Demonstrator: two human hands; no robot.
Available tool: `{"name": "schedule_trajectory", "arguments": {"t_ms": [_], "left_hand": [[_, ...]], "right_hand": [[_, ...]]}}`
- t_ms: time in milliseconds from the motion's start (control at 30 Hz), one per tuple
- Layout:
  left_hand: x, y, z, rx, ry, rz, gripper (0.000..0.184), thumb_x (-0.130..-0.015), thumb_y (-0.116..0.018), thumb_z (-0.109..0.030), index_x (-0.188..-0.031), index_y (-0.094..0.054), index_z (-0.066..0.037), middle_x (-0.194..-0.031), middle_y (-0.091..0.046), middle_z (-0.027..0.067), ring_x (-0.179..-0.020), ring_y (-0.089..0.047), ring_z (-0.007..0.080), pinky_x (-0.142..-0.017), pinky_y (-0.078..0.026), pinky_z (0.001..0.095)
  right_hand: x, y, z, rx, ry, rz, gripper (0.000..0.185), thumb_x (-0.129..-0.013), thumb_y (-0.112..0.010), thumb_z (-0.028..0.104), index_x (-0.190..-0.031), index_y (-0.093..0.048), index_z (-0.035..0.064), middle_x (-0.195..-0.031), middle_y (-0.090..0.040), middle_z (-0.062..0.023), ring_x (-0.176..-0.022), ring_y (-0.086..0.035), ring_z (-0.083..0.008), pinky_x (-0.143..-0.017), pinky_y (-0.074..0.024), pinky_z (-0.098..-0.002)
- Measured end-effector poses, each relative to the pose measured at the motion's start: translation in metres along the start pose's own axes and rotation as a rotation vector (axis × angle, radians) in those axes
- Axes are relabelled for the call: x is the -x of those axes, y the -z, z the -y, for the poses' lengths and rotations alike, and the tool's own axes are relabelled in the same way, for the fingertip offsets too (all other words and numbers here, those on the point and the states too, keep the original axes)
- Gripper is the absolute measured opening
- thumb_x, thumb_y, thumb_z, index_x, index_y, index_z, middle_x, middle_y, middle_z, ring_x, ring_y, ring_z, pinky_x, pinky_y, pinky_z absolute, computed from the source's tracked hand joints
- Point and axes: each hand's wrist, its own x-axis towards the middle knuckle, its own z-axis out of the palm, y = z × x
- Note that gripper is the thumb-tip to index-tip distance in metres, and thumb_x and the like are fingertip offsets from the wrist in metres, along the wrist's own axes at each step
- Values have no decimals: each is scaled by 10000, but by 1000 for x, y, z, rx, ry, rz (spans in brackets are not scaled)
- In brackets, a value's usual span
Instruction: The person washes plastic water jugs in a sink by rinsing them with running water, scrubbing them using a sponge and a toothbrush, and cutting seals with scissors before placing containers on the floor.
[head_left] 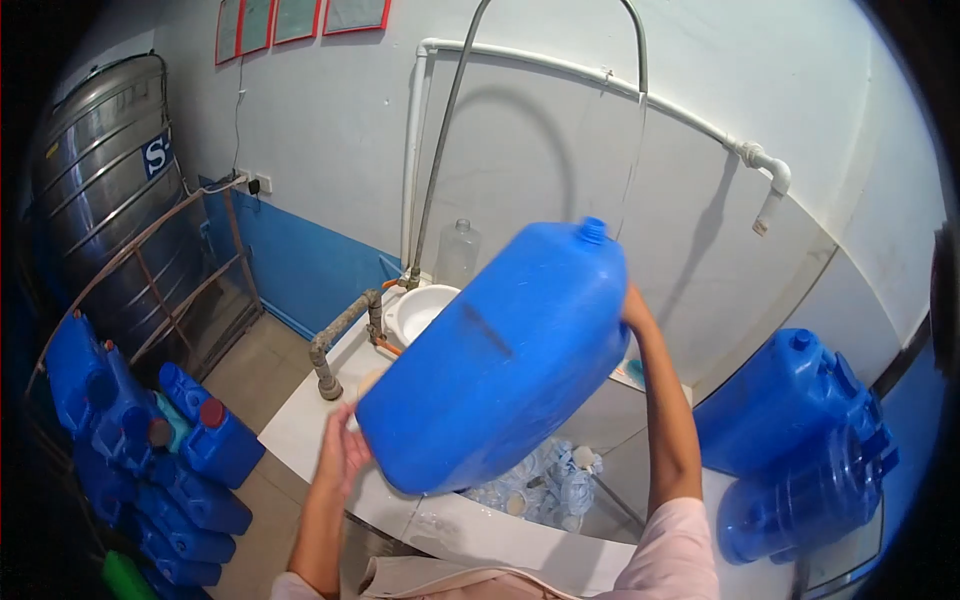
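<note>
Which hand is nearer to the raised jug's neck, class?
Right. The right hand is at the jug, just below its neck; the left hand is by the base, farther away.

Looks like a water-container wash/fill room: big ribbed stainless-steel tank (110, 150) upper left, blue plastic jerrycans (222, 450) clustered lower left, white plastic pipe (690, 121) upper right, white-tiled basin counter (450, 525) bottom centre.

The bare left hand (345, 450) meets the lower end of the large blue plastic jug (500, 350), fingers partly hidden; the right hand (631, 308), mostly hidden, is behind its upper end, forearm (665, 395) raised.
</note>
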Motion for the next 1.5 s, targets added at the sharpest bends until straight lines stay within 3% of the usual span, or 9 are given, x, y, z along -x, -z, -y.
{"name": "schedule_trajectory", "arguments": {"t_ms": [67,333,500,700,733,1000,1133,1300,1500], "left_hand": [[-4,-21,-32,-269,-157,38,596,-909,-384,-439,-1350,-314,-44,-1031,-582,151,-973,-561,162,-909,-409,336],[-24,-191,-25,-945,-860,414,610,-900,-444,-391,-1339,-318,13,-1270,-457,239,-1157,-471,296,-981,-339,346],[-51,-258,0,-606,-503,831,637,-884,-486,-427,-1319,-357,20,-1285,-452,219,-1185,-449,281,-991,-329,350],[-197,-101,19,-389,-504,-235,370,-880,-475,-268,-1175,-515,-48,-1144,-524,96,-1093,-460,176,-918,-365,340],[-223,-64,22,-487,-625,-450,351,-851,-487,-221,-1111,-519,12,-933,-589,110,-839,-555,195,-757,-439,301],[-280,44,25,45,-22,-373,153,-840,-505,-209,-904,-531,-72,-635,-510,51,-467,-459,101,-385,-365,242],[-284,54,8,-167,-88,-219,88,-862,-478,-147,-873,-522,-71,-670,-510,38,-482,-481,111,-414,-434,236],[-302,47,-28,451,-43,-333,109,-881,-421,-89,-899,-512,-34,-823,-533,89,-731,-549,167,-664,-516,275],[-267,21,-8,55,-282,-320,133,-885,-421,-108,-999,-488,-91,-812,-523,60,-699,-530,129,-583,-476,241]], "right_hand": [[51,18,-3,-190,-170,138,488,-832,-509,327,-1188,-506,-8,-1169,-553,-172,-1061,-527,-293,-937,-395,-384],[263,-43,-78,-1289,-526,-595,480,-855,-474,336,-1202,-491,4,-1183,-536,-162,-1076,-508,-287,-948,-386,-388],[321,-106,-86,-1400,-549,-634,476,-869,-452,341,-1211,-481,12,-1192,-526,-156,-1085,-495,-283,-954,-380,-391],[330,-137,-91,-1426,-541,-611,471,-886,-426,348,-1221,-470,21,-1203,-513,-148,-1096,-481,-279,-961,-374,-394],[330,-140,-91,-1425,-539,-612,470,-888,-421,349,-1223,-468,22,-1205,-511,-147,-1098,-478,-278,-963,-372,-394],[337,-151,-94,-1422,-523,-658,465,-911,-386,358,-1238,-453,34,-1219,-494,-137,-1113,-459,-272,-973,-363,-398],[344,-149,-99,-1409,-517,-688,462,-922,-369,362,-1245,-445,40,-1226,-486,-132,-1120,-449,-269,-978,-359,-400],[348,-153,-105,-1380,-514,-696,459,-936,-347,368,-1254,-436,48,-1235,-475,-126,-1130,-437,-265,-984,-353,-403],[365,-167,-127,-1639,-439,-617,421,-945,-346,331,-1244,-443,52,-1221,-484,-116,-1122,-441,-260,-976,-361,-391]]}}
